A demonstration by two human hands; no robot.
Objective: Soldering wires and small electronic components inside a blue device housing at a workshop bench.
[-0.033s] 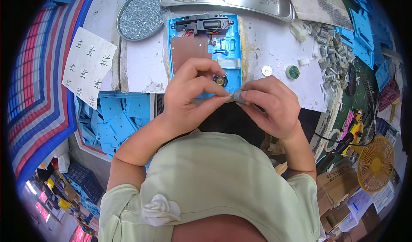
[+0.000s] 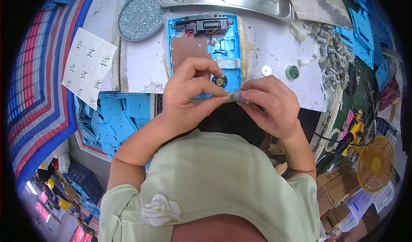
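My right hand pinches a small grey cylindrical motor between thumb and fingers, just past the near edge of the blue housing. At the motor's left end, the thumb and forefinger of my left hand close on a tiny piece too small to name; the other fingers curl above. Behind my hands lies the open blue plastic housing. It holds a black mechanism with coloured wires, a brown flat panel and a round black part with a brass-coloured centre, partly beside my left fingers.
A round tray of screws and a steel compartment tray stand at the back. Several small grey motors are heaped at the right, near a green-filled cup and a white disc. Blue plastic parts fill the lower left.
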